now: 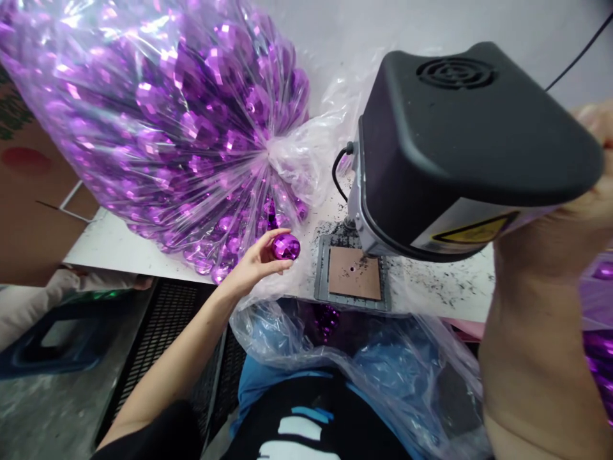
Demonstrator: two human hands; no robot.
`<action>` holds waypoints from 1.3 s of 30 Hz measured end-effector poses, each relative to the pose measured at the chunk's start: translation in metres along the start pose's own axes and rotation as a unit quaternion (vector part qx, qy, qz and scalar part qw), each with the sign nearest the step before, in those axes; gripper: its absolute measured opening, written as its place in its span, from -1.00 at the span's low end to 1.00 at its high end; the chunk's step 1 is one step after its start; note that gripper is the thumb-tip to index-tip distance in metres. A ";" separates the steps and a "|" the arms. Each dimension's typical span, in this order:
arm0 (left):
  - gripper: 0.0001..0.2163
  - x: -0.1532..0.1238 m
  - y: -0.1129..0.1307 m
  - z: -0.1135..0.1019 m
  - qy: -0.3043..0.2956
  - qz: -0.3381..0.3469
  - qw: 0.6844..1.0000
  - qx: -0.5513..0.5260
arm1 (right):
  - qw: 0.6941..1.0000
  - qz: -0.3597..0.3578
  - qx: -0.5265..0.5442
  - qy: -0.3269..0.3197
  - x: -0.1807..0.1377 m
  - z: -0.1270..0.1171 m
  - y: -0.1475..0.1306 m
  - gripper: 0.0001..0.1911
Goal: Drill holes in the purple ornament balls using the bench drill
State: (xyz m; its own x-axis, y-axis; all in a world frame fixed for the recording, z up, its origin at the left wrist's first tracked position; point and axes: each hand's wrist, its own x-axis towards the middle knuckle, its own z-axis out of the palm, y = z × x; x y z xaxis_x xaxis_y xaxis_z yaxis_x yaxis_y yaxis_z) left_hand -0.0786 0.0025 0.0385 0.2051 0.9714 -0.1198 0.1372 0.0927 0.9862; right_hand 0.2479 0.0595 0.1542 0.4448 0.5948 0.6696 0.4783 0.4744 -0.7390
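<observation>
Head view. One purple ball (pixel 286 246) is sitting mid-frame, the left hand (pixel 253 263) pinching it in its fingers, just left of one brown plate (pixel 354 271) and not yet on it. One black machine head (pixel 460 140) is hanging over the plate. The right hand (pixel 598 121), at the upper right edge, is reaching behind the machine head; whether its fingers are closed cannot be told. There are two bags. The full bag (pixel 158 115) at upper left is holding balls beyond counting, and the lower bag (pixel 383 358) is showing only a small cluster, so the work is probably at an early stage.
</observation>
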 end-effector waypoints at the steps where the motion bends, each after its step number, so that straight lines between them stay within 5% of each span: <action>1: -0.37 -0.003 0.002 0.007 -0.008 -0.007 0.999 -0.031 | 0.999 -0.036 -0.013 -0.024 0.000 0.000 -0.002 -0.53; 8: -0.36 -0.022 -0.006 0.058 -0.106 -0.080 0.964 -0.230 | 0.990 -0.123 -0.037 -0.063 0.001 -0.002 -0.001 -0.46; 13: -0.46 -0.007 -0.028 0.085 -0.042 -0.098 0.954 -0.280 | 0.990 -0.123 -0.042 -0.062 0.000 -0.001 -0.001 -0.46; 21: -0.50 0.024 -0.051 0.110 0.047 0.048 0.998 -0.007 | 0.990 -0.111 -0.052 -0.076 -0.001 -0.001 -0.006 -0.45; 28: -0.60 0.030 -0.047 0.118 0.031 0.165 0.970 0.175 | 0.989 -0.109 -0.043 -0.089 -0.002 -0.003 -0.011 -0.50; 39: -0.65 0.034 -0.039 0.130 0.006 0.208 0.931 0.300 | 0.990 -0.108 -0.032 -0.084 -0.003 -0.001 -0.010 -0.50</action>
State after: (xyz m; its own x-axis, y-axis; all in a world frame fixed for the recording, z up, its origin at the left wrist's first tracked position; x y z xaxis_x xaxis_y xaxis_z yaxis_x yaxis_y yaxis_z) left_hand 0.0487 0.0039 -0.0191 0.3517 0.8982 0.2636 0.5659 -0.4283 0.7045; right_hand 0.2430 0.0522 0.1600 0.1971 0.5854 0.7864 0.5981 0.5638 -0.5696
